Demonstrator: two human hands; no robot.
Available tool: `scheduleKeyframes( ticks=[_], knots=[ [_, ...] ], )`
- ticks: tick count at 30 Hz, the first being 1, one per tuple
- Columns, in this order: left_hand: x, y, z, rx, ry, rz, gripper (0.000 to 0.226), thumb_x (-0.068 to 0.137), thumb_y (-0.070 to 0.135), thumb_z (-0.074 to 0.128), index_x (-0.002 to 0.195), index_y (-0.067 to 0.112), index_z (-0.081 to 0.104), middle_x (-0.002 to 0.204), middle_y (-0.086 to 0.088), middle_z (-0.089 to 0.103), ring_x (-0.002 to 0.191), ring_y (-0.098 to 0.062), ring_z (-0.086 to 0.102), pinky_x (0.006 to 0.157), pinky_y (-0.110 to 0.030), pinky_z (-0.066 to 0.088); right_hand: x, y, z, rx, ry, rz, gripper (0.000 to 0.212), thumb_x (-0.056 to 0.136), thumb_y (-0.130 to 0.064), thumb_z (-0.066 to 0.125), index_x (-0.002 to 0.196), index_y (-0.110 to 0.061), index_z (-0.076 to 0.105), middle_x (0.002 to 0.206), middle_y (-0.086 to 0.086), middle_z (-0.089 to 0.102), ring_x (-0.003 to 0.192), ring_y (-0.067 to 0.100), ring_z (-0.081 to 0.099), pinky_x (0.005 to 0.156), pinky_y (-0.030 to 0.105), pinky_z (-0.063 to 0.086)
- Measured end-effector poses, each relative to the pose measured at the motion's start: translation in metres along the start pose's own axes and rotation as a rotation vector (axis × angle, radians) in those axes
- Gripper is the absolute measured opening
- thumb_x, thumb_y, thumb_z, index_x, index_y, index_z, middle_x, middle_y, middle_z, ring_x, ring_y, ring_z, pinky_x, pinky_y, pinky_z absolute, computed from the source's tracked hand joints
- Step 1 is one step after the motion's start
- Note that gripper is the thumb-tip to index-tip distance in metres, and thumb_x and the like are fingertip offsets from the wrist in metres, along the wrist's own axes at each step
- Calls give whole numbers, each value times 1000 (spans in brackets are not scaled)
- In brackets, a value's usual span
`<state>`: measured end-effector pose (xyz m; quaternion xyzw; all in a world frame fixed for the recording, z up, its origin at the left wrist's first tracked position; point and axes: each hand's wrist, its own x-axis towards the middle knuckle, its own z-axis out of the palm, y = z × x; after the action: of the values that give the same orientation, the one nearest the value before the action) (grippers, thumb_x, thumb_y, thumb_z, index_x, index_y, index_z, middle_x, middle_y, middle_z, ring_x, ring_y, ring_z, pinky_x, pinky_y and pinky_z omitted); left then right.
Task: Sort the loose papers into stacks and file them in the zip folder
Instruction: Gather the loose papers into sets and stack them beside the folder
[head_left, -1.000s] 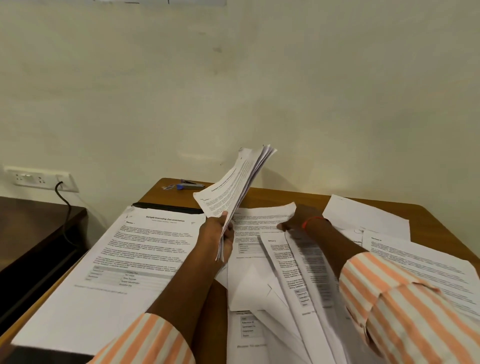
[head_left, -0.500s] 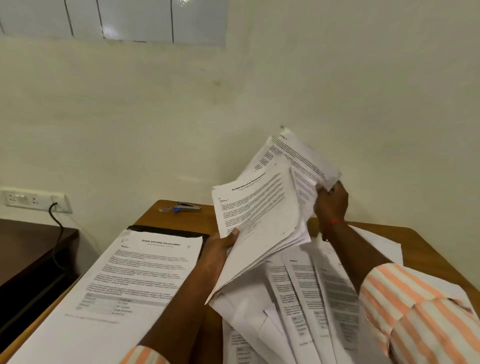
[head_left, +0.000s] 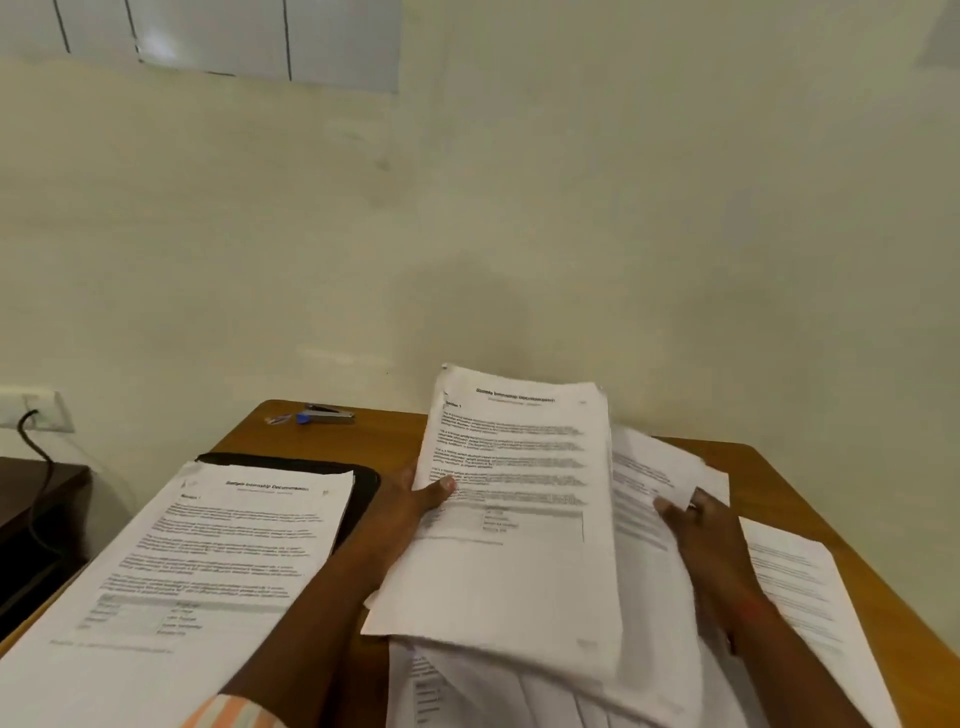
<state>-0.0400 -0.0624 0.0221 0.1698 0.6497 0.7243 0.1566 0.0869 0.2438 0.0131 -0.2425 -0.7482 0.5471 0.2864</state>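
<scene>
My left hand (head_left: 415, 501) grips the left edge of a thick stack of printed papers (head_left: 514, 519), thumb on the top sheet, holding it tilted over the table's middle. At the stack's right side, my right hand (head_left: 701, 530) holds a few offset sheets (head_left: 649, 483) against it. Loose papers (head_left: 519, 696) lie spread beneath the held stack. A sorted pile (head_left: 208, 571) lies flat at the left, covering most of the black zip folder (head_left: 363, 483), of which only the far rim shows.
The wooden table (head_left: 769, 467) stands against a cream wall. A stapler (head_left: 327, 414) with a blue piece beside it lies at the far edge. Another printed sheet (head_left: 795, 582) lies at the right. A dark side table (head_left: 36, 499) and a wall socket (head_left: 36, 410) are at the left.
The sheets my right hand held up high have come down against the stack in my left hand. The whole stack has lowered and now faces me.
</scene>
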Motion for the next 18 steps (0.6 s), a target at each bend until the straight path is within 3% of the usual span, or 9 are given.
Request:
scheduleKeyframes(
  ticks=[3, 5, 7, 9, 12, 15, 18],
  knots=[
    [0, -18, 12, 82, -61, -26, 33, 92, 22, 68, 125, 20, 64, 119, -2, 75, 105, -21, 73, 85, -34, 60, -11, 5, 10, -3, -53, -4, 6, 96, -17, 66, 95, -19, 72, 88, -4, 77, 83, 15, 72, 71, 33, 56],
    [-2, -26, 22, 119, -35, -51, 29, 93, 24, 69, 122, 20, 65, 116, 0, 76, 101, -18, 74, 82, -31, 61, -19, 1, 18, 40, -35, -28, 16, 96, -14, 65, 80, -13, 65, 73, 2, 72, 68, 11, 65, 59, 24, 48],
    [0, -31, 29, 133, -6, -64, 24, 96, 25, 68, 120, 20, 67, 114, 2, 76, 97, -17, 75, 80, -30, 61, -30, -5, 26, 137, -60, -27, 18, 95, -7, 64, 78, -12, 64, 71, 1, 72, 63, 9, 66, 56, 21, 50],
    [0, -33, 30, 178, 41, -65, 25, 94, 31, 71, 118, 24, 68, 112, 5, 76, 95, -17, 75, 81, -34, 62, -38, -7, 30, 232, -142, 1, 11, 94, -4, 65, 95, -13, 71, 87, 6, 77, 79, 22, 75, 70, 38, 62],
    [0, -33, 27, 280, 101, -15, 42, 80, 55, 77, 117, 35, 69, 119, 7, 72, 102, -20, 73, 84, -44, 62, -39, -6, 29, 305, -160, 33, 19, 96, -4, 63, 108, -15, 72, 99, 11, 77, 91, 33, 74, 81, 54, 60],
    [1, -33, 24, 235, 73, -2, 39, 87, 41, 77, 122, 29, 67, 124, 3, 70, 108, -23, 71, 87, -48, 62, -39, -7, 27, 348, -159, 47, 21, 96, -4, 61, 111, -15, 72, 103, 13, 77, 92, 33, 74, 81, 52, 61],
    [-2, -29, 27, 166, -6, -38, 29, 96, 23, 69, 124, 20, 65, 117, 1, 75, 103, -25, 74, 90, -52, 60, -38, -7, 27, 361, -165, 46, 19, 97, -8, 62, 113, -15, 72, 104, 15, 76, 93, 35, 74, 82, 52, 60]
  ],
)
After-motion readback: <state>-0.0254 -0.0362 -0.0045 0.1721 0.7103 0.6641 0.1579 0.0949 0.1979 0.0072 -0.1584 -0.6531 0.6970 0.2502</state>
